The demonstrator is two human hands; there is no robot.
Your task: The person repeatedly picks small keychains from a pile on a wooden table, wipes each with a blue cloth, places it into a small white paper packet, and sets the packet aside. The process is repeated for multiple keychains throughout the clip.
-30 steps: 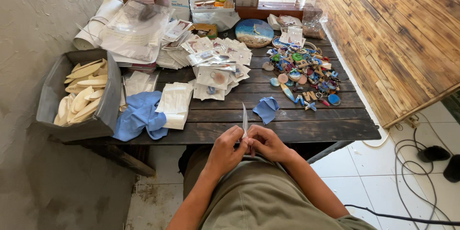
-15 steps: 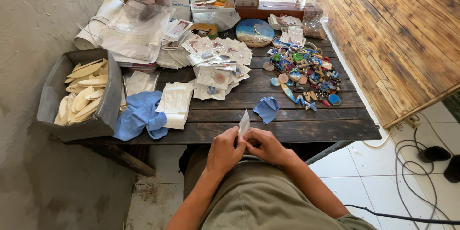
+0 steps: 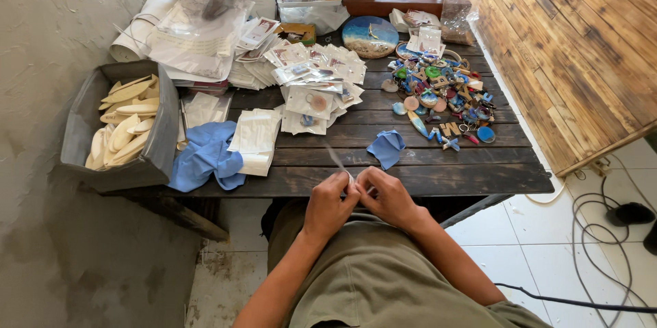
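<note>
My left hand (image 3: 329, 206) and my right hand (image 3: 387, 196) meet over my lap at the near edge of the dark slatted wooden table (image 3: 424, 174). Both pinch a small clear plastic sleeve (image 3: 337, 160) whose thin flap sticks up and leans left above my fingers. What lies inside it is hidden by my fingers. A small blue cloth piece (image 3: 387, 147) sits on the table just beyond my hands.
A grey box (image 3: 154, 157) of pale oval wooden blanks hangs off the left end. Blue gloves (image 3: 205, 157), a white sleeve stack (image 3: 255, 140), packaged items (image 3: 315, 88), colourful keyrings (image 3: 441, 99) and a round painted plate (image 3: 369, 35) cover the table. Cables (image 3: 602, 198) lie on the floor.
The clear sleeve stood upright a second ago; it has since turned in my fingers and now leans left. Both hands stay at the table edge.
</note>
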